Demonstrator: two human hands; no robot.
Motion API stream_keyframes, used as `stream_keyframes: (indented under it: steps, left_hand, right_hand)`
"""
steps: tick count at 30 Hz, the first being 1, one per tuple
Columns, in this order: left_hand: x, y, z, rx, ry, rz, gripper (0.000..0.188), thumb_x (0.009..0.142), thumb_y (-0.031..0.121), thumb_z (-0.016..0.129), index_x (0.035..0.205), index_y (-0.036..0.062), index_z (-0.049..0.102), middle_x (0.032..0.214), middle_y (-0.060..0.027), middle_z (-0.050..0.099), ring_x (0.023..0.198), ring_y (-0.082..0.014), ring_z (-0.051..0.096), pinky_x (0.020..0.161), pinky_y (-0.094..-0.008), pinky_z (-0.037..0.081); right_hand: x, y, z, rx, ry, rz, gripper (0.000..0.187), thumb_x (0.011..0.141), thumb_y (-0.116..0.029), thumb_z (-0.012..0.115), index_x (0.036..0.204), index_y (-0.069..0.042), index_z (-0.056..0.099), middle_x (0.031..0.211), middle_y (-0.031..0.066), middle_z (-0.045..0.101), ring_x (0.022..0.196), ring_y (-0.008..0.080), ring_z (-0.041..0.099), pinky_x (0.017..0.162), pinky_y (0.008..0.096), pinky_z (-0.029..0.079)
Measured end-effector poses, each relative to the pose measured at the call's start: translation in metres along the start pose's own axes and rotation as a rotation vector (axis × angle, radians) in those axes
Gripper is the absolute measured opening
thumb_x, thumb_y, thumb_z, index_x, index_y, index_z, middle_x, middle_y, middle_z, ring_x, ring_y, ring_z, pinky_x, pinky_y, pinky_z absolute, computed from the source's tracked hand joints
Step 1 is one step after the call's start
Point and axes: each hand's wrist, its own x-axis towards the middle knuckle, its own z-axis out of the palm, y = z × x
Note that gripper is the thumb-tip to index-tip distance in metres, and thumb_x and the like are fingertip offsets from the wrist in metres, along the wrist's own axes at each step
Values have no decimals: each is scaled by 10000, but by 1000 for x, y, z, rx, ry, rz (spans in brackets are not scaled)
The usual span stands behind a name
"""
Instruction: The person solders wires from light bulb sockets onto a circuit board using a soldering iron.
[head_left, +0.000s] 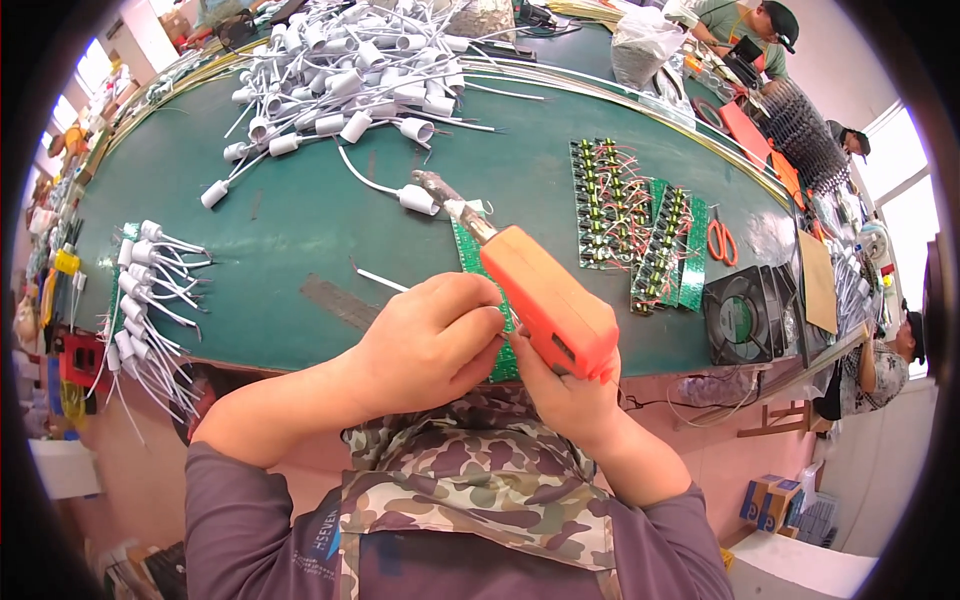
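Observation:
My right hand is wrapped round an orange soldering gun; its metal tip points up and away to the left, above the table. Under the gun lies a narrow green circuit board, partly hidden by the gun and my hands. The fingers of my left hand are pinched together over the board's left edge. A white cable runs into that hand, its stripped end sticking out to the left. Just beyond the gun's tip, a white cylindrical socket with a cable rests on the table.
A large heap of white sockets covers the far table. More socketed boards lie at the left. Wired green boards, orange scissors and a black fan are on the right. Other people work beyond.

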Motion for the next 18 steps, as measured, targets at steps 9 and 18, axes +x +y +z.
stream_keyframes:
  steps: [9,18]
  left_hand:
    - [-5,-4,5,-221,4,-231,173,750,-8,683,901,4,600,935,-122,583,777,-290,622,673,-373,529]
    - [-5,-7,8,-590,-47,-558,86,822,0,656,896,19,616,887,-54,555,684,-109,531,583,-277,433]
  right_hand:
    - [-1,10,6,138,13,200,473,837,-22,739,1238,-15,487,1096,140,646,986,257,661,834,346,523]
    - [8,4,0,-49,29,-96,544,818,-7,762,1278,-19,472,1117,127,643,987,241,661,851,339,527]
